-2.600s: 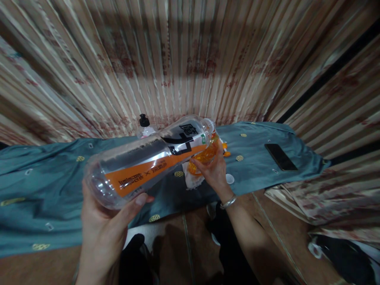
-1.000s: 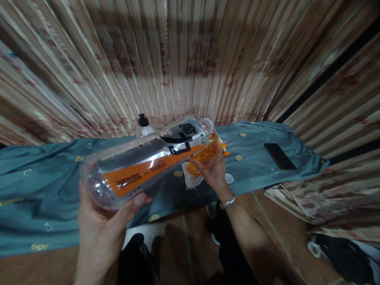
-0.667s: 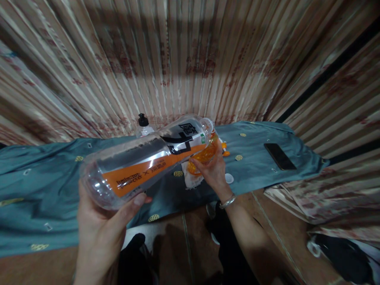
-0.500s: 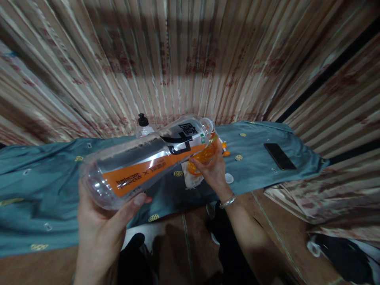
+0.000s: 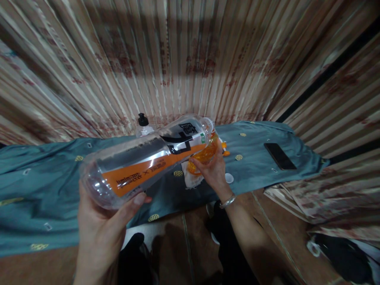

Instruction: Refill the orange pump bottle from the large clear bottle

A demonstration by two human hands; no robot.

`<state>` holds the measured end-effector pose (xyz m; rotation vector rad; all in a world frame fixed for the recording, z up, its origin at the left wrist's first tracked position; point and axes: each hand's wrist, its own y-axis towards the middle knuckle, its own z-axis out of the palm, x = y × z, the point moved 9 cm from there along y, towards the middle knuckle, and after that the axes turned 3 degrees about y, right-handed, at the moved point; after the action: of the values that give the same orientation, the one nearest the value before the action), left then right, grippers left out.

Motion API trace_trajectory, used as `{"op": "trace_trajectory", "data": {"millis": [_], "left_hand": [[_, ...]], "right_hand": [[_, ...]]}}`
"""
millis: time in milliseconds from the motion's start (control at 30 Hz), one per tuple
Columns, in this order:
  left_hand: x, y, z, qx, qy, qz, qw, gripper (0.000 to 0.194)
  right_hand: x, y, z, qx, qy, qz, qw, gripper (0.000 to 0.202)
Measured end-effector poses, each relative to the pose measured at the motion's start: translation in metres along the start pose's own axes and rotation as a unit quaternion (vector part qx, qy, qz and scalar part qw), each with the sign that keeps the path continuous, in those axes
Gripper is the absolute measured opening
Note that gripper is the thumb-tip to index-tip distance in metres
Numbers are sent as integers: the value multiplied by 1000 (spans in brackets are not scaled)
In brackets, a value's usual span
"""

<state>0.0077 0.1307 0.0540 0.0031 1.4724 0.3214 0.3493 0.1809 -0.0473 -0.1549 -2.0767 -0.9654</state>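
Note:
My left hand (image 5: 103, 221) is closed around the base of a large clear plastic bottle (image 5: 142, 170) with an orange and black label. The bottle is tilted, its open neck pointing right and slightly up in view, at the mouth of a second bottle. That smaller bottle (image 5: 203, 156), with orange liquid or orange plastic, is gripped by my right hand (image 5: 215, 168). Whether the two necks touch, I cannot tell. Beneath the smaller bottle lies a whitish cloth (image 5: 192, 180), partly covered. A white round cap (image 5: 228, 177) rests just right of my right wrist.
A clear bottle with a black pump top (image 5: 142, 120) stands at the back, partly behind the large bottle. A black phone (image 5: 280, 156) lies on the right of the teal tablecloth (image 5: 56, 174). Small orange items (image 5: 225, 149) sit behind my right hand. A pleated curtain (image 5: 178, 59) hangs behind.

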Motion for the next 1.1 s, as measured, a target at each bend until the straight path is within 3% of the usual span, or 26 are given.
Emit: {"op": "trace_trajectory", "data": {"millis": [267, 500, 733, 900, 1100], "left_hand": [[4, 3, 0, 4, -20, -5, 1000, 68], [2, 4, 11, -36, -72, -15, 997, 64], [32, 15, 6, 56, -89, -14, 994, 52], [34, 6, 14, 13, -111, -44, 993, 68], [41, 0, 26, 11, -154, -72, 985, 55]], "right_hand": [[1, 1, 0, 4, -1, -4, 1000, 130], [0, 1, 1, 13, -8, -10, 1000, 136], [2, 3, 1, 22, 7, -23, 999, 136], [2, 3, 2, 24, -5, -35, 999, 138], [-1, 3, 3, 17, 0, -30, 999, 139]]}}
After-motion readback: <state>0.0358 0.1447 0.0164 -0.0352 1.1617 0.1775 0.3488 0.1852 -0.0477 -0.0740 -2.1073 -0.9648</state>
